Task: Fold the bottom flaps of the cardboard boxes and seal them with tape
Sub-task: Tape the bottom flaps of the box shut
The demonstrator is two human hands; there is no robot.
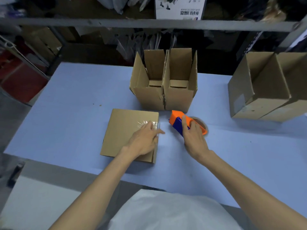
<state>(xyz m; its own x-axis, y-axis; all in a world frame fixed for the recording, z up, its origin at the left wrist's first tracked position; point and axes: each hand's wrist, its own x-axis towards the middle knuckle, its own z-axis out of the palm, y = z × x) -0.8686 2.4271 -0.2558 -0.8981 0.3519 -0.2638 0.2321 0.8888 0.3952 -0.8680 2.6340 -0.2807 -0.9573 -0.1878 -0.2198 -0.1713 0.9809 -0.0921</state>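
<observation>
Here, left hand [143,140] presses box [123,130], right [193,137] grips dispenser [177,119].

Printed on a white rectangular paper sheet [180,7] propped behind the grey metal shelf rail [99,24] at the top: one row of large dark Chinese characters, turned upside down, apparently 条码扫描器. Just above that row, a thinner line of small print, likewise inverted, too fine to read. At the sheet's lower right edge, a small blue-and-red mark, not legible. Higher on the same sheet, dark printed shapes, cut off by the frame's top edge. On the near left wall of the large brown cardboard box [259,90] at the far right: a pale rectangular sticker [239,102], blurred, wording unreadable.
</observation>
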